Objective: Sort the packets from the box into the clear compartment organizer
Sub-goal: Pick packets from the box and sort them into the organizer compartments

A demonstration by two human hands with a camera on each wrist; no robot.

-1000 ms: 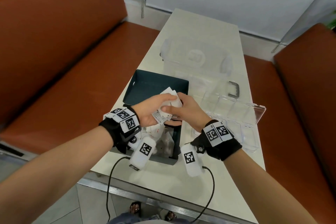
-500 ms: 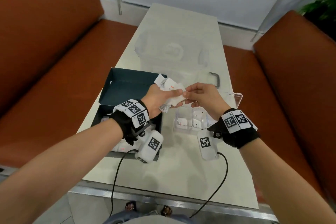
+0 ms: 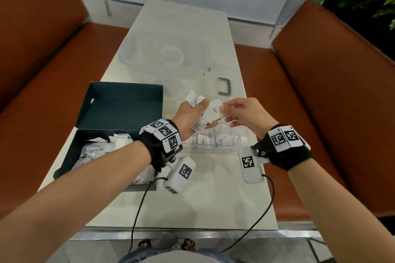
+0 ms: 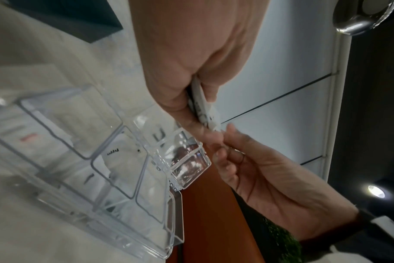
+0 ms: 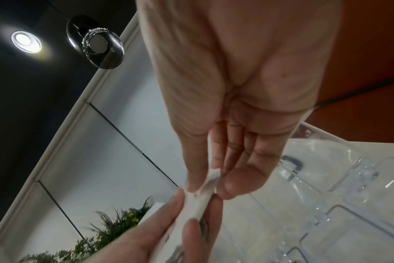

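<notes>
Above organizer point(image 3: 213, 143), seemingly 1 packet point(image 3: 214, 111) between hands.

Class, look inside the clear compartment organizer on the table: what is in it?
The clear compartment organizer holds white packets in its near compartments, one labelled Stevia. The hands cover the compartments behind.
</notes>
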